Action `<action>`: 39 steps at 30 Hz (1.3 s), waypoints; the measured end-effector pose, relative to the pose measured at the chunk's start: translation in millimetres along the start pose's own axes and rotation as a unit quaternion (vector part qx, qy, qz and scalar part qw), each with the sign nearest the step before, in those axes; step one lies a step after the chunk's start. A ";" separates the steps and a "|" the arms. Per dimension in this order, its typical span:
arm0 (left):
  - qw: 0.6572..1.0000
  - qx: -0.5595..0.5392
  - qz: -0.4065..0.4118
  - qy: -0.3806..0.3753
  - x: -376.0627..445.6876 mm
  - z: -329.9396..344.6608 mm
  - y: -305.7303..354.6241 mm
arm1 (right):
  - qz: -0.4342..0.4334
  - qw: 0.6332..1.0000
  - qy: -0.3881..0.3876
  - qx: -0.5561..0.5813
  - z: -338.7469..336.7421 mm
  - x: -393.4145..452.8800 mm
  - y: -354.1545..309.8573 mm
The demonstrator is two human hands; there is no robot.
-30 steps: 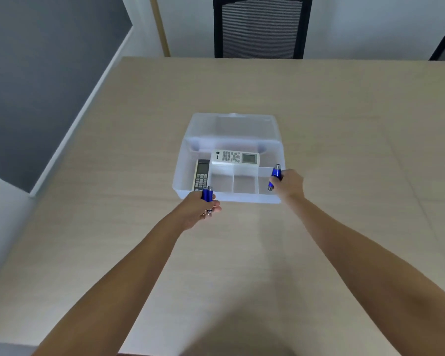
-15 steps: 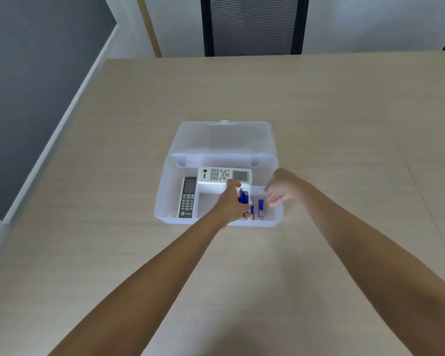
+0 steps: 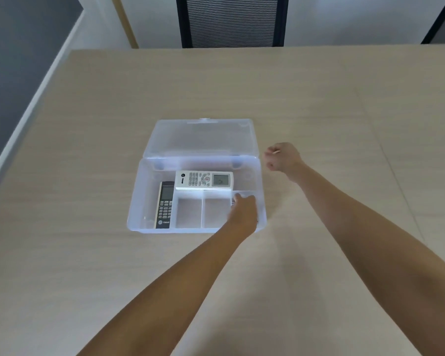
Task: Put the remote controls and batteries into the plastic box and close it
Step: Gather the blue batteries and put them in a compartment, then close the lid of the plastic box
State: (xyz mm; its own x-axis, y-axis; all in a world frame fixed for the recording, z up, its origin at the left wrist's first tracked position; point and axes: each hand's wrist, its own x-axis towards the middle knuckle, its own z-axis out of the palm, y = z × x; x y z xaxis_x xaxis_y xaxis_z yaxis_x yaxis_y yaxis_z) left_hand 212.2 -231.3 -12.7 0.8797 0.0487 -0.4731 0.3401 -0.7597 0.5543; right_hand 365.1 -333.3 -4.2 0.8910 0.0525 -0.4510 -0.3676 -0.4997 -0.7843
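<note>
The clear plastic box [image 3: 135,201] sits open in the middle of the table, its lid [image 3: 201,137] tilted back. A white remote control [image 3: 203,179] lies across the back of the box. A black remote control [image 3: 165,204] lies along the left compartment. My left hand [image 3: 243,210] reaches palm down into the front right compartment and hides what is under it; no batteries show. My right hand [image 3: 281,159] hovers outside the box beside its right back corner, fingers loosely curled and holding nothing.
The box rests on a wide light wooden table [image 3: 88,253]. A black mesh chair [image 3: 231,21] stands behind the far edge. The table's left edge runs diagonally by a grey floor. Two small front compartments [image 3: 203,211] show bare plastic.
Both hands carried blue batteries to the box. My right hand let its battery go and has drawn back to the right. My left hand has moved into the right front compartment.
</note>
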 end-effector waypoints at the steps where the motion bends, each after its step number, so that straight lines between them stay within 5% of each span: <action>1: 0.999 -0.021 0.027 0.022 -4.2 -4.1 -6.9 | -0.007 1.000 0.004 0.005 6.4 10.7 -1.1; 4: 0.985 -0.048 0.072 0.148 -34.1 -30.0 -54.1 | 0.005 1.000 -0.010 0.020 25.7 28.0 -13.8; 7: 0.965 0.048 -0.092 0.240 -62.2 -60.2 -128.2 | 0.029 0.999 -0.017 -0.033 35.6 40.1 -22.5; 10: 0.957 0.051 -0.221 0.180 -76.9 -76.4 -186.2 | 0.063 0.994 -0.040 -0.081 38.9 54.9 -20.6; 17: 0.964 0.040 -0.180 0.192 -71.1 -65.5 -197.1 | 0.112 0.990 -0.079 -0.008 43.0 95.2 -0.2; 22: 0.964 0.032 -0.186 0.188 -73.9 -65.2 -197.4 | 0.018 0.999 -0.021 -0.017 43.4 62.1 -17.6; 26: 0.964 0.012 -0.194 0.181 -73.7 -67.6 -195.7 | -0.098 0.985 0.017 0.141 36.6 1.9 -46.9; 30: 0.965 -0.114 -0.172 0.162 -73.7 -73.6 -193.7 | -0.042 0.922 -0.100 0.371 10.1 -62.1 -59.6; 32: 0.927 -0.309 -0.174 0.125 -74.6 -86.5 -195.9 | -0.004 0.900 -0.106 0.424 -5.4 -83.8 -43.4; 34: 0.826 -0.536 -0.150 0.090 -81.9 -100.8 -201.8 | 0.022 0.922 -0.107 0.372 -7.0 -102.4 -21.7; 37: 0.688 -0.706 -0.104 0.131 -95.2 -109.0 -208.6 | 0.035 0.971 -0.045 0.232 11.4 -124.6 13.2; 39: 0.683 -0.703 -0.118 0.158 -95.2 -107.3 -209.4 | 0.019 0.990 -0.006 0.142 26.4 -140.7 23.8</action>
State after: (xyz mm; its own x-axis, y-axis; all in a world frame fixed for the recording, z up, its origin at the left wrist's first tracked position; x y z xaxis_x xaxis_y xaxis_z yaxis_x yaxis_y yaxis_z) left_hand 92.9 -7.3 -10.2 0.6967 0.3690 -0.6151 0.2726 0.6570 0.7029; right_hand 223.9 -329.7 29.3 0.8723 0.0496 -0.4864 -0.4627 -0.2377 -0.8541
